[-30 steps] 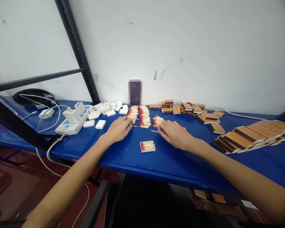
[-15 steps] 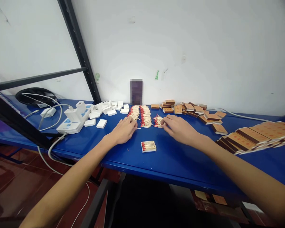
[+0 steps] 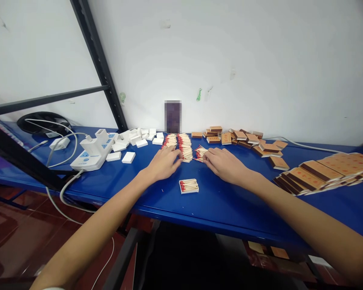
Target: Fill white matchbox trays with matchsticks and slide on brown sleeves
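Red-tipped matches lie in rows on the blue table: a left row point(image 3: 170, 140), a middle row point(image 3: 185, 147) and a smaller right pile point(image 3: 200, 152). My left hand point(image 3: 165, 162) rests over the near end of the left row, its fingertips by the middle row. With fingers curled, my right hand point(image 3: 222, 162) touches the right side of the small pile. Whether either hand pinches any matches is too small to tell. Nearer the front edge lies a white tray point(image 3: 189, 191) with several matches inside, heads to the left.
White box trays point(image 3: 135, 139) are heaped at the back left beside a power strip point(image 3: 92, 160). Brown matchbox sleeves point(image 3: 240, 136) lie at the back right, with flat sleeves point(image 3: 317, 174) stacked farther right. A black metal frame point(image 3: 98, 60) rises on the left.
My left hand has shifted right, toward the middle row of matches. My right hand stays at the small pile, almost unmoved. The view has moved slightly.
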